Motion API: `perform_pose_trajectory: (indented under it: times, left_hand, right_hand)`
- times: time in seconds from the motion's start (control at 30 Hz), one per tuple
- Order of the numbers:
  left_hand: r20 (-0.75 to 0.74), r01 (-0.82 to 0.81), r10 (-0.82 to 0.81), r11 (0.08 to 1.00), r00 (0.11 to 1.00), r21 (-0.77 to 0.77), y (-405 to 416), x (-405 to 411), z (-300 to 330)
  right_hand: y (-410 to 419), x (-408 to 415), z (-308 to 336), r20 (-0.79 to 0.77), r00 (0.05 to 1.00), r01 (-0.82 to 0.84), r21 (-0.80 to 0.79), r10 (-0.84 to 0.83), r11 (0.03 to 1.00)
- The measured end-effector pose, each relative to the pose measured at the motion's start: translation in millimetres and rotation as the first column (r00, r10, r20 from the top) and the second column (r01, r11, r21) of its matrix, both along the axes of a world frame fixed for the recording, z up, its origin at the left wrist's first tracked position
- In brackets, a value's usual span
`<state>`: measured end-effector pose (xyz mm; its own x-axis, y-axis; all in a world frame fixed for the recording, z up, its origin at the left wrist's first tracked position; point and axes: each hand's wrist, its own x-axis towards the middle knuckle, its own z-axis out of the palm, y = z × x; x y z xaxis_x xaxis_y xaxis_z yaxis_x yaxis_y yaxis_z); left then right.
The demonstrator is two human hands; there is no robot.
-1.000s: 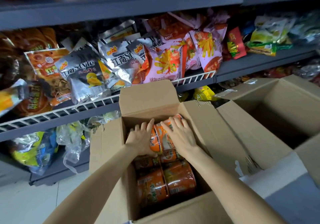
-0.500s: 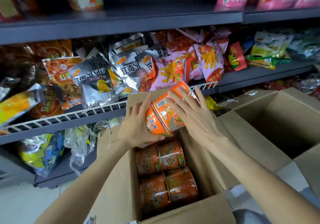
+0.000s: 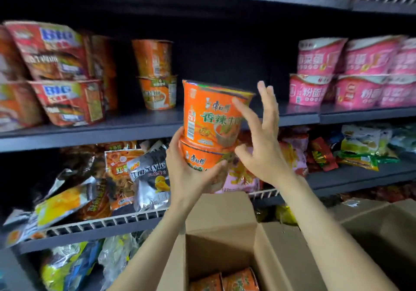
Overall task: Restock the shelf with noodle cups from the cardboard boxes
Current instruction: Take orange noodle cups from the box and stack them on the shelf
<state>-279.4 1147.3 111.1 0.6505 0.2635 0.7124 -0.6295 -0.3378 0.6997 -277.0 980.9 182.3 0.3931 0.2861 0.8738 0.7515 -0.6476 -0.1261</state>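
Orange noodle cups with white lettering, a barcode panel; pink cups banded white; dark grey shelf; plain brown cardboard box; silver-black crisp bag.

We note a dark grey metal shelf carrying two stacked orange noodle cups, red-orange noodle bowls at left, and pink noodle bowls at right.

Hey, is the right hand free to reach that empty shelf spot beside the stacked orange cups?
Probably yes. The right hand is open, only steadying the held noodle cups, and the bare shelf right of the stacked orange cups lies unobstructed just behind them.
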Motion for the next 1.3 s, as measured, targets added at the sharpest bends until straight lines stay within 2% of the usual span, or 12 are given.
perform_pose_trajectory:
  times: [0.07, 0.13, 0.2, 0.33, 0.5, 0.7, 0.87, 0.93, 1.03, 1.1, 1.2, 1.3]
  left_hand:
    - [0.025, -0.011, 0.012, 0.999, 1.000, -0.043, -1.6, 4.9, 12.3]
    - [0.049, -0.010, 0.013, 0.998, 0.999, -0.068, -4.1, 8.5, 26.6]
    - [0.081, -0.021, 0.025, 0.998, 0.996, -0.055, -7.5, 11.4, 43.3]
    - [0.137, -0.088, 0.087, 0.996, 0.987, 0.002, -12.4, 24.1, 85.7]
    - [0.093, -0.027, 0.027, 1.000, 0.995, -0.005, -15.8, 60.6, 117.6]
    - [-0.114, -0.114, 0.154, 0.948, 0.981, 0.298, 5.6, 92.8, 122.1]
    - [-0.280, -0.159, 0.332, 0.852, 0.901, 0.498, 23.9, 114.2, 127.2]
    - [-0.254, -0.156, 0.375, 0.781, 0.892, 0.605, 40.8, 115.4, 124.1]
    - [0.018, -0.378, 0.507, 0.619, 0.862, 0.689, 77.9, 106.4, 105.5]
    - [0.102, -0.446, 0.587, 0.477, 0.803, 0.757, 97.9, 103.9, 90.7]
    - [0.095, -0.384, 0.649, 0.319, 0.755, 0.866, 108.2, 111.8, 75.3]
    - [0.131, -0.413, 0.659, 0.291, 0.741, 0.863, 106.4, 116.8, 72.9]
  right_hand:
    - [9.5, -0.6, 1.0, -0.207, 0.940, -0.183, 0.362, 0.270, 0.914]
    - [19.3, 0.6, 11.0, -0.304, 0.804, -0.264, 0.586, 0.510, 0.766]
    - [26.5, 5.0, 25.8, -0.301, 0.735, -0.295, 0.665, 0.607, 0.687]
    - [33.7, 25.7, 60.1, -0.230, 0.775, -0.303, 0.681, 0.588, 0.666]
    - [36.1, 61.4, 92.5, -0.185, 0.867, -0.251, 0.639, 0.462, 0.727]
    - [52.2, 109.4, 81.7, -0.220, 0.922, -0.144, 0.571, 0.319, 0.808]
    - [67.9, 137.1, 77.3, -0.279, 0.924, -0.076, 0.538, 0.262, 0.839]
    - [70.6, 141.7, 71.5, -0.244, 0.963, 0.013, 0.457, 0.111, 0.889]
    - [66.1, 146.3, 42.9, -0.065, 0.987, 0.158, 0.185, -0.149, 0.970]
    - [67.4, 152.5, 28.4, -0.016, 0.976, 0.216, 0.081, -0.215, 0.973]
    - [80.7, 168.7, 31.0, -0.114, 0.953, 0.290, 0.055, -0.282, 0.956]
    - [95.0, 191.1, 42.6, -0.233, 0.916, 0.325, -0.045, -0.326, 0.945]
